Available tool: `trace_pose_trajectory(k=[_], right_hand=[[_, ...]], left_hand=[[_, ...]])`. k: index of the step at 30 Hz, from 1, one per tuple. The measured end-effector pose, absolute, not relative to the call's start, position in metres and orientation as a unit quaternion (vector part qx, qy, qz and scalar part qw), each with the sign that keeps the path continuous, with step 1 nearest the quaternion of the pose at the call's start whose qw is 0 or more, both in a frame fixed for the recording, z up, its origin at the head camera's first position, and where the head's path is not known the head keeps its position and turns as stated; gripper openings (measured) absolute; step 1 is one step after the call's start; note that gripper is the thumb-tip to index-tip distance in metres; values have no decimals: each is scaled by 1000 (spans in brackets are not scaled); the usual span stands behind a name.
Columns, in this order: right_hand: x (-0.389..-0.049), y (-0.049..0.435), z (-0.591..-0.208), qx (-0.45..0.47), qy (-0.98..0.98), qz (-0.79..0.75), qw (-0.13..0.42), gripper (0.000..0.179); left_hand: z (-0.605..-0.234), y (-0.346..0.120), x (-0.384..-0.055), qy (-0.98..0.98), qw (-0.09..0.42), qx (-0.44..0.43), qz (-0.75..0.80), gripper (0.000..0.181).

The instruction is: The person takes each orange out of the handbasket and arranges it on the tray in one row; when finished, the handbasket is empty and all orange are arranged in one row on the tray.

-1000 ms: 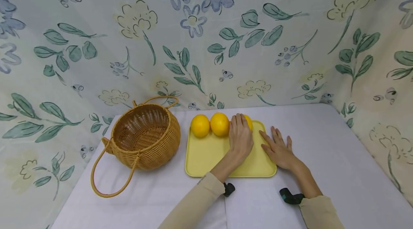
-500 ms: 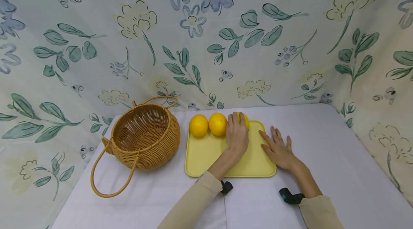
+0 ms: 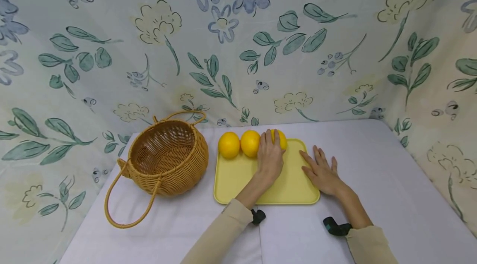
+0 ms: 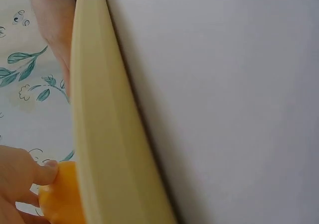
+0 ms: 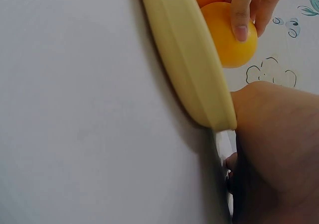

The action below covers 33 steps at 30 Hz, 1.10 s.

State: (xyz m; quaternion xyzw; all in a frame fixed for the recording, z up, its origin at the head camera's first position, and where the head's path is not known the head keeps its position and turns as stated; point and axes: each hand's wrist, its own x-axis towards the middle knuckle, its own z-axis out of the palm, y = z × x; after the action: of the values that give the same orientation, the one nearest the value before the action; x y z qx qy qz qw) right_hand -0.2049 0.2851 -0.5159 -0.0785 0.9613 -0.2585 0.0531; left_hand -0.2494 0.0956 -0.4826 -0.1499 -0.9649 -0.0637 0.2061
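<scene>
On the yellow tray [image 3: 238,181], three oranges stand in a row along the far edge. My left hand [image 3: 271,158] grips the rightmost orange [image 3: 282,141] from above and covers part of it. In the right wrist view, the thumb of that left hand [image 5: 244,10] lies against an orange [image 5: 229,40]. The middle orange [image 3: 250,144] is beside the left fingers, and the left orange [image 3: 229,145] stands just beyond it. My right hand [image 3: 323,173] rests at the tray's right edge with its fingers spread, holding nothing. The left wrist view shows an orange [image 4: 62,196] past the tray rim.
A wicker basket [image 3: 182,177] with two raised or lowered loop handles stands left of the tray, its inside bare. A white cloth covers the table [image 3: 376,164]. Behind it hangs a floral curtain [image 3: 231,69].
My left hand has slid a little to the left with the rightmost orange. The other two oranges have shifted slightly left as well. My right hand stays in place.
</scene>
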Motion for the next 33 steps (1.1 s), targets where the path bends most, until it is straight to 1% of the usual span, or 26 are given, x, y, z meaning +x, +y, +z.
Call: trace_pose_trajectory(k=[4, 10, 33], right_hand=[[-204, 284, -516, -77, 962, -258, 53, 60], [-204, 285, -515, -79, 961, -259, 50, 60], [-204, 282, -513, -74, 963, -252, 55, 61]], left_hand=[[-483, 94, -250, -965, 204, -153, -63, 67], [-478, 92, -251, -967, 180, -165, -65, 64], [-476, 86, -251, -967, 156, -171, -108, 60]])
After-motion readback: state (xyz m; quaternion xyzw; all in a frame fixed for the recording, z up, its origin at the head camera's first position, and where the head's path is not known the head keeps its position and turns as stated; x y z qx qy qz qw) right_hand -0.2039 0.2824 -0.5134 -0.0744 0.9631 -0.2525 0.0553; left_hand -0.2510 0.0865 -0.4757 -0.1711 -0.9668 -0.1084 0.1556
